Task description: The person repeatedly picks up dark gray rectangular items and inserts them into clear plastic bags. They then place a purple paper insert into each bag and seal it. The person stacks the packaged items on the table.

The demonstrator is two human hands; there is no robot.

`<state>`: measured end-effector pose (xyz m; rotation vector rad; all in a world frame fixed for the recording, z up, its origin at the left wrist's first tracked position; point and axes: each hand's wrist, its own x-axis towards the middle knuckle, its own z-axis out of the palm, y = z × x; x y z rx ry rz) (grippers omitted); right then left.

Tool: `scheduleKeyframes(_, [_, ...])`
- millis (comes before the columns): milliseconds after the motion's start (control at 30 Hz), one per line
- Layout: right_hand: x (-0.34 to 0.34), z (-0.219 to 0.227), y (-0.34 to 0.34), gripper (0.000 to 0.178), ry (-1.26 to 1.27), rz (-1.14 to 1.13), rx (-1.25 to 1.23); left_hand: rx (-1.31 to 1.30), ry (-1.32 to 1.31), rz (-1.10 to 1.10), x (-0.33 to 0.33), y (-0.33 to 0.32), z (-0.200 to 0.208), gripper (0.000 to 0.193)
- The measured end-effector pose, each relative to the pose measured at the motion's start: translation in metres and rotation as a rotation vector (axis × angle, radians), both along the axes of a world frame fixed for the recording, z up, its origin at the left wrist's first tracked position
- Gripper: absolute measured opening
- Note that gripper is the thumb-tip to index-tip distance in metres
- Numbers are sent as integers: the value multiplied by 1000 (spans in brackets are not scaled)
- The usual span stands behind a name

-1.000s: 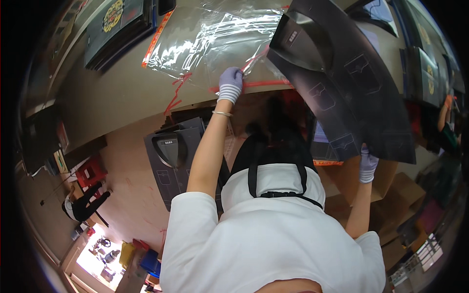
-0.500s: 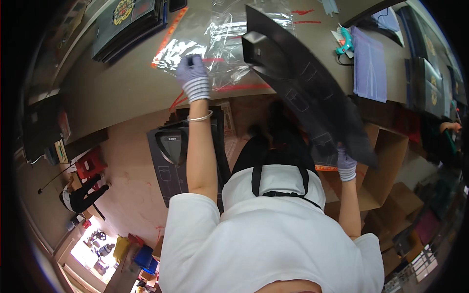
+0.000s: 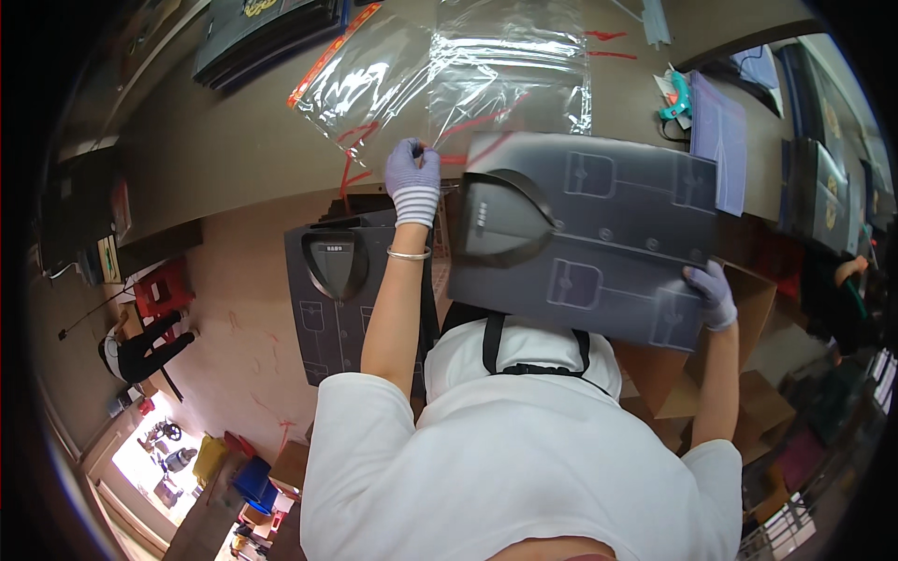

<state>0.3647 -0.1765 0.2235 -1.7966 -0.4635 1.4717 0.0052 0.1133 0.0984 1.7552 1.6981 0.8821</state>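
My right hand (image 3: pixel 716 295), in a lavender knit glove with a striped cuff, grips the right edge of a dark shirt-printed cardboard piece (image 3: pixel 622 238) with a raised collar shape. The piece spans the table's near edge and hangs before my waist, its printed side up. My left hand (image 3: pixel 412 178), gloved alike, is closed with its fingertips pinched at the lower edge of a clear plastic bag (image 3: pixel 374 84); what lies between them is hidden. Another clear plastic sheet (image 3: pixel 510 75) lies beside that bag. More such shirt-printed pieces (image 3: pixel 323 309) stand below the table, left of my legs.
A stack of dark folders (image 3: pixel 262 47) lies at the far left of the table (image 3: pixel 206 154). A teal glue gun (image 3: pixel 675 95) and lavender sheets (image 3: pixel 718 140) sit on the right. An open cardboard box (image 3: pixel 669 374) stands near my right arm. Another person (image 3: pixel 136 346) shows at far left.
The shirt-printed piece has swung from upright and slanted to nearly flat and level, its front now showing. My right hand rose outward with it; my left hand moved right and nearer.
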Motion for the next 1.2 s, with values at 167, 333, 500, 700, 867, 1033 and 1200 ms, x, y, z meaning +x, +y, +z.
scheduleKeyframes(167, [-19,-69,18,15,31,0,82,92,365,-79,-10,-22,-5,24])
scheduleKeyframes(333, [-37,-72,13,26,196,-215,157,65,418,85,-39,-45,-2,35])
scheduleKeyframes(500, [-42,-83,4,37,222,-265,144,161,134,-44,-59,-62,-5,22])
scheduleKeyframes(700, [-66,-70,11,35,275,-363,192,222,59,-116,-63,-65,-4,9])
scheduleKeyframes(867, [-66,-85,-3,48,315,-396,141,298,155,-119,-56,-69,4,8])
scheduleKeyframes(1033, [-85,-69,-4,43,328,-442,133,265,166,-72,-59,-69,3,9])
scheduleKeyframes(1200, [-100,-80,-9,40,264,-508,183,278,88,-117,-49,-76,6,10])
